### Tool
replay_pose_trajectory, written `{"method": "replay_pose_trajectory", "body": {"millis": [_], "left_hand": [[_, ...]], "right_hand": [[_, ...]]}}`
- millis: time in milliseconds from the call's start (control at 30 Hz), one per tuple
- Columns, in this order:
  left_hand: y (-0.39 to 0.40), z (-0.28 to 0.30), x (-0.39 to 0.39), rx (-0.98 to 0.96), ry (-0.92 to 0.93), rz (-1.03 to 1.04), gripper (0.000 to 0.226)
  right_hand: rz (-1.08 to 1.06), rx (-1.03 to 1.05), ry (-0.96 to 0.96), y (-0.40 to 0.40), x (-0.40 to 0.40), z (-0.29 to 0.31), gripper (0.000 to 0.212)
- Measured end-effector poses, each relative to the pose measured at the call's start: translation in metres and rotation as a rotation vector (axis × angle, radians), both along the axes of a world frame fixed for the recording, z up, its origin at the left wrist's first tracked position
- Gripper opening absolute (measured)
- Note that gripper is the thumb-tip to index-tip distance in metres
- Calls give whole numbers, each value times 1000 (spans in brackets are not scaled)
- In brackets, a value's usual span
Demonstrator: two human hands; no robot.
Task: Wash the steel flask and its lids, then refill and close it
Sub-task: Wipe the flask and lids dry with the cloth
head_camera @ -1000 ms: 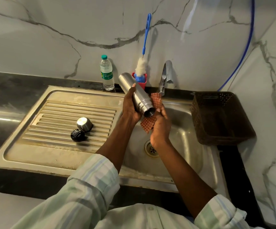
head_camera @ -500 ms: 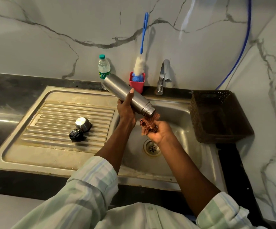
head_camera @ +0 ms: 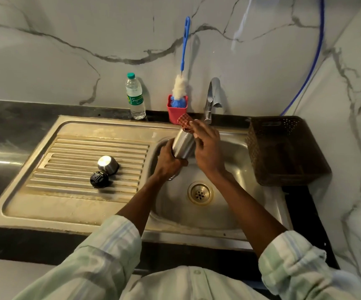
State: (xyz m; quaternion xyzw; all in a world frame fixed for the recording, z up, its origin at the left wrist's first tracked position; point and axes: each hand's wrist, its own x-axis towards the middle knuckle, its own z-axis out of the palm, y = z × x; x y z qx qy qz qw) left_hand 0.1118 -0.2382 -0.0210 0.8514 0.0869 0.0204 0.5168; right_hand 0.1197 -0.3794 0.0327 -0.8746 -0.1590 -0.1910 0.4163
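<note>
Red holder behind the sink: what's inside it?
The red holder has a bottle brush standing in it, blue handle leaning on the marble wall. Its blue bristle tip shows above the rim; anything lower inside is hidden by the holder's wall.

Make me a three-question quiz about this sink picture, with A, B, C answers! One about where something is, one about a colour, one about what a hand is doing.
1. Where are the two lids?
A. On the ribbed drainboard
B. In the brown basket
C. Over the drain

2. What colour is the bottle brush handle?
A. Green
B. Blue
C. Yellow

3. What is the left hand doing?
A. Hanging idle
B. Turning the tap
C. Gripping the flask

Answers:
1 A: the steel lid and black lid lie on the drainboard.
2 B: the brush handle is blue.
3 C: the left hand wraps the flask.
</note>
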Motion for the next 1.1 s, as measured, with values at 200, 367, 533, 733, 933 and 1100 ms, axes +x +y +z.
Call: {"method": "replay_pose_trajectory", "body": {"millis": [200,367,533,733,933,1100], "left_hand": [[-6,3,-10,44,-12,-74,87],[-11,5,-3,-37,55,-15,87],[-14,4,-5,-2,49,-66,87],[-14,11,4,231,3,-147,41],[-15,17,8,450,-67,-235,68],[1,9,6,739,-89,-342,88]], "right_hand": [[-18,20,207,-13,20,17,37],[108,-150,-41,-9,-2,-5,45],[-54,291,275,-10,14,13,33],[133,-336,-81,-1,-10,-17,51],[-41,-682,4,0,7,3,50],[-47,-447,625,-30,44,27,24]]}}
